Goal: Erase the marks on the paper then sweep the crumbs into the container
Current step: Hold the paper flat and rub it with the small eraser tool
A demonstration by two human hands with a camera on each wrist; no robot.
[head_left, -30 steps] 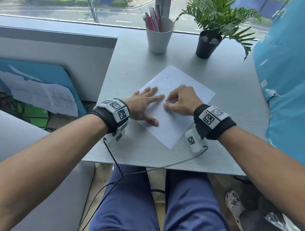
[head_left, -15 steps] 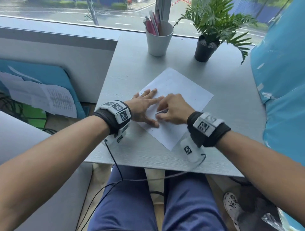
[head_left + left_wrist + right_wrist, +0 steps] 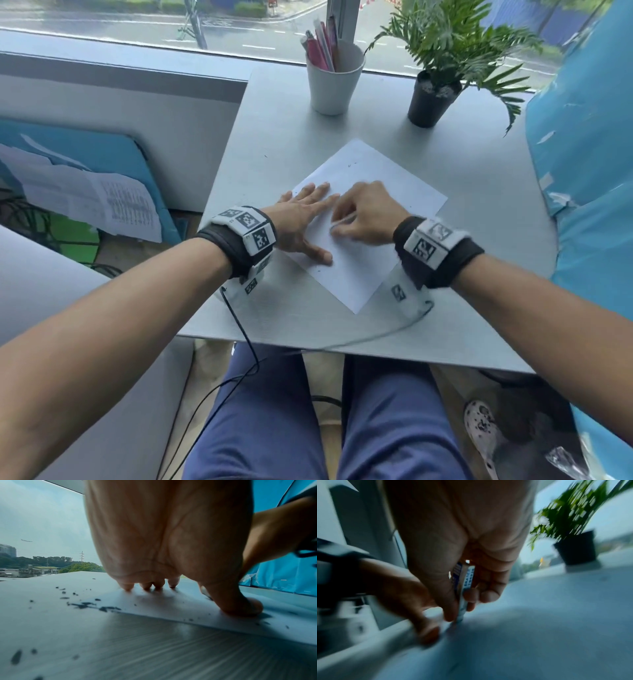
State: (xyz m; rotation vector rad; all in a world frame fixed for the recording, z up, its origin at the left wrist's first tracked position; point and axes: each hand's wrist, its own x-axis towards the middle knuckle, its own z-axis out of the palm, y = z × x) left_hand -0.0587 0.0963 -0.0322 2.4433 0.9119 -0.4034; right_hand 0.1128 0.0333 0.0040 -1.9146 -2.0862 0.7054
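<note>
The paper [image 3: 370, 219] lies skewed at mid-table [image 3: 479, 274], dark crumbs [image 3: 89, 605] scattered off its left edge. The left hand [image 3: 301, 222] presses it flat, fingers spread. The right hand [image 3: 368, 214] pinches an eraser [image 3: 464, 588] (blue-and-white sleeve), tip on the sheet.
</note>
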